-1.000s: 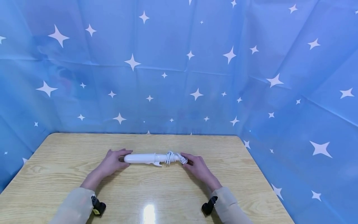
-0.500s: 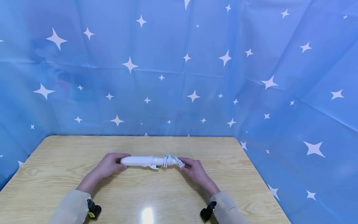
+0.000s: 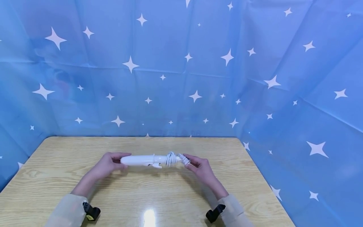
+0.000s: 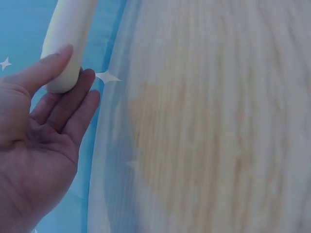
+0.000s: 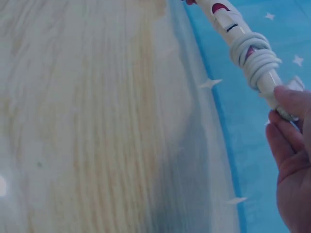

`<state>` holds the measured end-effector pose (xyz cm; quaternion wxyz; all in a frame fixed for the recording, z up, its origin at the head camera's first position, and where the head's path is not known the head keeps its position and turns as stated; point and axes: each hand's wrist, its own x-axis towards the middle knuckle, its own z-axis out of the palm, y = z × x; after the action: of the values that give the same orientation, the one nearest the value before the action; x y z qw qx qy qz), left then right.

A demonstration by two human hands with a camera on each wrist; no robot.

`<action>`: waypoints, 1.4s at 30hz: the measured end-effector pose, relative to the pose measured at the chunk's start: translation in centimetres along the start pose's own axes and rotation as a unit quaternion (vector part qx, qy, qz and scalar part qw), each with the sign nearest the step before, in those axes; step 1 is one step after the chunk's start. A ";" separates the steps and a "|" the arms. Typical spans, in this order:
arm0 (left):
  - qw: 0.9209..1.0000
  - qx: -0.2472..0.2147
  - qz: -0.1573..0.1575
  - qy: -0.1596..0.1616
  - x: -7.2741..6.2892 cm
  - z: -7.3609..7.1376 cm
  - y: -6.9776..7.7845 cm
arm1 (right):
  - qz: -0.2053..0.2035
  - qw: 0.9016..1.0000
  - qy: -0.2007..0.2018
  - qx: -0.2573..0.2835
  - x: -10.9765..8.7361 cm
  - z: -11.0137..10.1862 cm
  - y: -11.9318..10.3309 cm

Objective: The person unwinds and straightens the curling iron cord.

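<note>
A white curling iron [image 3: 137,160] lies crosswise between my two hands, with a shadow on the table below it. Its pale cord [image 3: 171,159] is wound in several loops about the handle, and a small lever [image 3: 156,165] sticks out near the middle. My left hand [image 4: 46,126] pinches the rounded barrel end between thumb and fingers. At the cord end, my right hand [image 5: 296,141] pinches the handle tip, thumb on one side and fingers on the other. Dark pink marks [image 5: 221,8] show on the iron in the right wrist view.
The wood-grain table [image 3: 153,192] spreads under both forearms, with a bright light reflection near its front. A blue cloth with white stars [image 3: 167,66] hangs behind the table and along its right side. Black wrist cameras [image 3: 92,212] sit at the sleeves.
Both hands keep hold of the curling iron, and it has risen slightly off the table over the last half second. The head view has shifted a little.
</note>
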<state>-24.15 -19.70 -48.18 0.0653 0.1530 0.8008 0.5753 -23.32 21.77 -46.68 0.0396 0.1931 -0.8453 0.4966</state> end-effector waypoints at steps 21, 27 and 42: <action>0.995 -0.097 -0.002 0.034 -0.3 0.2 3.3 | 0.050 0.989 0.066 0.120 0.2 -1.6 -2.0; 0.996 -0.078 0.001 0.034 -0.1 0.9 3.4 | 0.053 0.982 0.104 0.150 0.3 -1.1 -2.2; 0.975 -0.222 -0.023 0.020 -0.1 1.4 2.9 | 0.001 0.987 0.022 0.158 -0.3 -1.9 -2.6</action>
<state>-23.20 -17.66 -45.91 0.0946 0.1048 0.6576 0.7400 -22.31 22.40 -43.70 0.0264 0.1850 -0.7554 0.6280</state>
